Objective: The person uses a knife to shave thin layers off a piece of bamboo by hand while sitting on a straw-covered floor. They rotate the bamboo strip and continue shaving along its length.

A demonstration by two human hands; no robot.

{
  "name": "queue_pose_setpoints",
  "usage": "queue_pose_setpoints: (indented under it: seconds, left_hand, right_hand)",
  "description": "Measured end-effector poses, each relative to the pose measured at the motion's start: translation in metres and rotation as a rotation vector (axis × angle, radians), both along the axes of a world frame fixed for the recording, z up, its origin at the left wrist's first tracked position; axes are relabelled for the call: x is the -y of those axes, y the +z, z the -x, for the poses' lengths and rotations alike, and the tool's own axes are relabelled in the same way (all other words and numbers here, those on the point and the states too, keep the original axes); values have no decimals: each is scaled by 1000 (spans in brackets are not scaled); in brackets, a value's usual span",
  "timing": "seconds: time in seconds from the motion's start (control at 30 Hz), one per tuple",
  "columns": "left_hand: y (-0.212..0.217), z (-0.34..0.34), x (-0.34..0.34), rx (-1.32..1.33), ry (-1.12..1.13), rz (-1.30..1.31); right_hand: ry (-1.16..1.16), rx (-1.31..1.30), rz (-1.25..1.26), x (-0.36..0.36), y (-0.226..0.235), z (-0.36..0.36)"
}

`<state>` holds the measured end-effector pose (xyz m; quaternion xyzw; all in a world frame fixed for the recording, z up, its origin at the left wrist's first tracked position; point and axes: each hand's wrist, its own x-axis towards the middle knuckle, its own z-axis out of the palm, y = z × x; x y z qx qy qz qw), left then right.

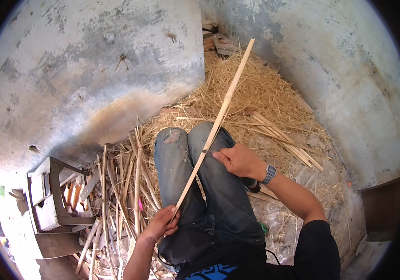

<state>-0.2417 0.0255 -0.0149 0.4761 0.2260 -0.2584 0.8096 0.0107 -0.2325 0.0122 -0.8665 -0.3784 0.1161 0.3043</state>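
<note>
A long, pale bamboo strip slants across my lap, its far end raised over the straw. My left hand is closed around its near end, beside my left thigh. My right hand, wearing a grey wristwatch, is closed above my right thigh, just right of the strip's middle. Whatever it grips is hidden behind the fingers. A small dark mark shows on the strip near my right thumb. Something dark shows below the right wrist, too covered to name.
Loose bamboo strips stand and lean in a heap at my left. More cut strips lie at the right, by a straw pile. A worn wooden frame stands far left. Stained walls close in ahead and right.
</note>
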Motion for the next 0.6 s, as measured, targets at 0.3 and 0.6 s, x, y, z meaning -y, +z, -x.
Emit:
queue_pose_setpoints:
  seconds: [0.3,0.6]
  left_hand:
    - [4,-63,27,39,22,157]
    - [6,-85,38,160,10,-152]
  right_hand:
    - [221,-170,154,-7,28,54]
    - [263,-551,-147,13,7,51]
